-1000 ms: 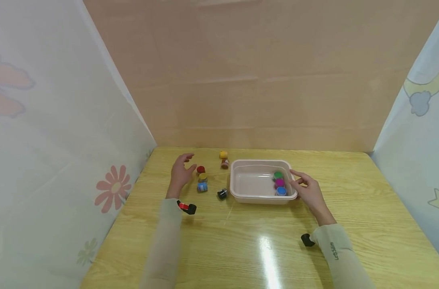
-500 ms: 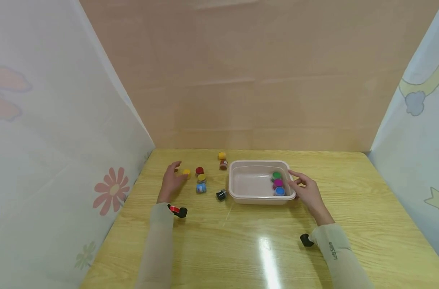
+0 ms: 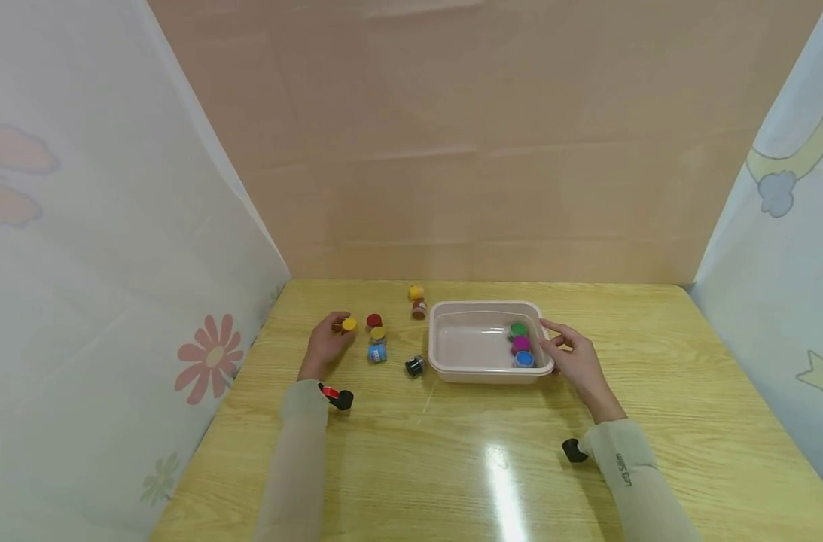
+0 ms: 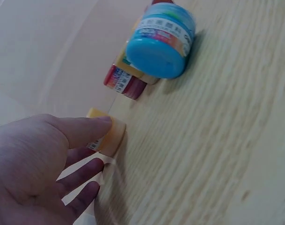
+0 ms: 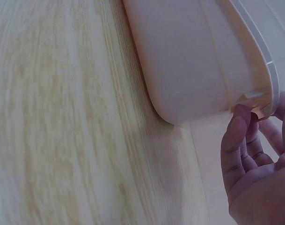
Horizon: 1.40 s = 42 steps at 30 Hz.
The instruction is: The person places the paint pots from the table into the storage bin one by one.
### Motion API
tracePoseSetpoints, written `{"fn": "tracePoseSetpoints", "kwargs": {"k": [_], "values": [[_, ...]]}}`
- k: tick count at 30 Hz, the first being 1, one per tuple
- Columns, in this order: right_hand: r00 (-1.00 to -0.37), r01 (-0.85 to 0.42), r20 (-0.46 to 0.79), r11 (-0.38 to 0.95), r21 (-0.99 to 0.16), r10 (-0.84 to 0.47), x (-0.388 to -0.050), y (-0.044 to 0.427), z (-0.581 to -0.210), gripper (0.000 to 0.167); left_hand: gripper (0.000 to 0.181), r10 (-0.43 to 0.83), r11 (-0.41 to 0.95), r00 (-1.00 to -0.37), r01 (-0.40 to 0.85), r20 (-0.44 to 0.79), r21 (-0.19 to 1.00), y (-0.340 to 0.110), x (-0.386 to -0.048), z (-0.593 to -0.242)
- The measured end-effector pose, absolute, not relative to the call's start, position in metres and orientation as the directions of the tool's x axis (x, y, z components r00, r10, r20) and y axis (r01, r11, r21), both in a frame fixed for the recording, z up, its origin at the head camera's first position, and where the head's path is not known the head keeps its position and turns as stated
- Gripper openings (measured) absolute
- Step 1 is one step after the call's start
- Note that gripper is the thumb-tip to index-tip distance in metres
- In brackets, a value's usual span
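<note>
Room to pass in front of the tray [image 3: 486,378] — the black jar [image 3: 415,366] obstructs its left.

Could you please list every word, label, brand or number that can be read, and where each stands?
"LetsSlim": right sleeve.
Blue jar, label: too blurred.
Red-lidded jar, label: too blurred.
Yellow-lidded jar in the left hand, label: too blurred.
Other jars: too small.

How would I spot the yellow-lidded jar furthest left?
On the wooden table, look left of the pale pink tub. The yellow-lidded jar is leftmost, in the left hand's grip, its lid brighter than that of the mustard-lidded jar.
</note>
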State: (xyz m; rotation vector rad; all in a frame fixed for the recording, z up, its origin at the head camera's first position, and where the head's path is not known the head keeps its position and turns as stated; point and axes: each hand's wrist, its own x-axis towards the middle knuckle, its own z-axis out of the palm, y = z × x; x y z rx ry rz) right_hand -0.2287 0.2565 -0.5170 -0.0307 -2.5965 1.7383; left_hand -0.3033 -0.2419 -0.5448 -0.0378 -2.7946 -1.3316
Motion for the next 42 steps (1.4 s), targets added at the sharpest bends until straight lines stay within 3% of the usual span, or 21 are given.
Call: {"fn": "tracePoseSetpoints", "kwargs": {"k": [13,22,42], "values": [[-0.999,0.034,-0.029,0.376,-0.926,0.019,-0.216,0.246,-0.488,0.053,0.039,-0.013,0.637,-0.997,0.054,0.081,0.769,-0.238,-0.305,-0.548],[-0.999,-0.002,0.015,0.386,-0.922,0.03,-0.226,0.255,-0.515,0.054,0.037,-0.017,0.636,-0.994,0.074,0.11,0.768,-0.237,-0.305,-0.55],[-0.999,-0.009,0.024,0.39,-0.921,0.033,-0.227,0.256,-0.518,0.055,0.036,-0.026,0.622,-0.994,0.066,0.105,0.78,-0.235,-0.303,-0.549]]}}
